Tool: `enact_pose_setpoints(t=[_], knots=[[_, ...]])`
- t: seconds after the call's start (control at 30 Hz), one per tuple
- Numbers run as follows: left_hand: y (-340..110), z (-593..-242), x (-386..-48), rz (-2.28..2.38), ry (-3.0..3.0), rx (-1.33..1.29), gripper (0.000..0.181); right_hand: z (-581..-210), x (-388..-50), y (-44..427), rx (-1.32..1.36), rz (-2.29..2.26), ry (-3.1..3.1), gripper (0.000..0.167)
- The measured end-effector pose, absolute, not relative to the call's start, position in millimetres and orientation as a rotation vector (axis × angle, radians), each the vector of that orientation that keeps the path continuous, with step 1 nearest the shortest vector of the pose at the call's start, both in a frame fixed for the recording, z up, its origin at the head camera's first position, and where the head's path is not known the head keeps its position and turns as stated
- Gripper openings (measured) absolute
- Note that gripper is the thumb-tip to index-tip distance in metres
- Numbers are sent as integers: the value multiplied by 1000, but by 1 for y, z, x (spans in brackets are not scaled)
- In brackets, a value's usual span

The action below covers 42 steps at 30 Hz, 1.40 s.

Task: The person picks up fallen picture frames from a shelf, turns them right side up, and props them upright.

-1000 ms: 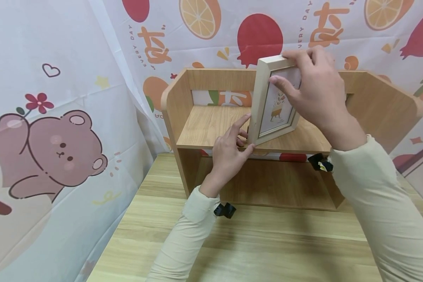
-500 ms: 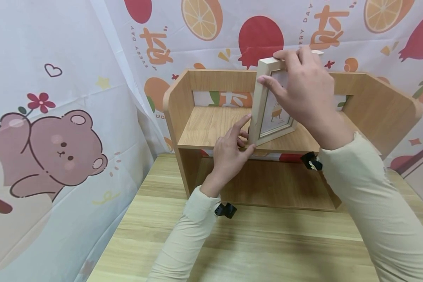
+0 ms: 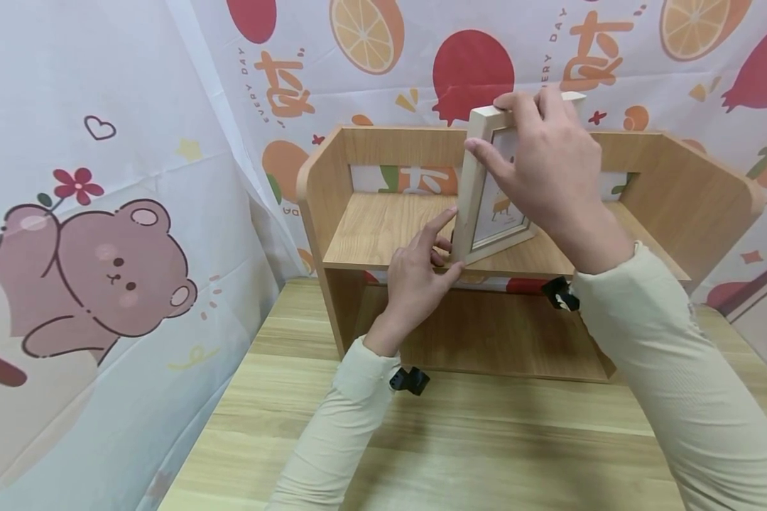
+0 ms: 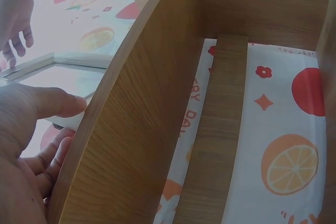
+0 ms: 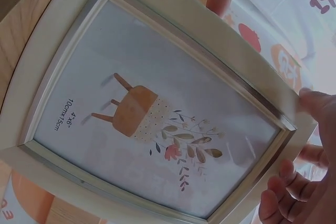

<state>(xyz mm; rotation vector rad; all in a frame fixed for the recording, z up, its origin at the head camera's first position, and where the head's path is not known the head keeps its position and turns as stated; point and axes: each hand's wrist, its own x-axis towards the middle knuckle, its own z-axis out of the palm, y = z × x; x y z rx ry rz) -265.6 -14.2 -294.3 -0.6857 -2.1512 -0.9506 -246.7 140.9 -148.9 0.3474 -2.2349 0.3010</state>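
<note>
A cream-coloured picture frame (image 3: 500,216) stands upright, turned at an angle, on the upper board of a small wooden desk shelf (image 3: 383,223). Its insert, clear in the right wrist view, shows a potted plant drawing (image 5: 139,114) with leaves and a red flower. My right hand (image 3: 552,167) grips the top of the frame, the thumb at its upper left edge and the fingers over the top. Low on the frame's left side, my left hand (image 3: 418,280) holds the edge between thumb and fingers. The frame's back is hidden in the head view.
The shelf has raised side panels (image 3: 703,199) and a lower compartment (image 3: 505,330). It stands on a light wooden table (image 3: 486,433). Behind hangs a fruit-print cloth (image 3: 415,42); a bear-print cloth (image 3: 128,277) hangs at the left.
My right hand has slid left along the frame's top, baring its right top corner. The left hand stays at the lower left edge, and the frame has barely moved.
</note>
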Motion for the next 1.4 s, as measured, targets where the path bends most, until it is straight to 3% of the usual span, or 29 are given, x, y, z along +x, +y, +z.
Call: enact_pose_setpoints(t=[0.73, 1.0, 1.4], knots=[[3, -298, -262, -865, -2059, -692, 71, -152, -244, 150, 369, 446, -2231, 39], [12, -299, -260, -855, -2049, -680, 69, -153, -245, 149, 330, 492, -2220, 54], [21, -302, -261, -836, -2028, -706, 70, -154, -247, 155, 273, 557, -2175, 45]])
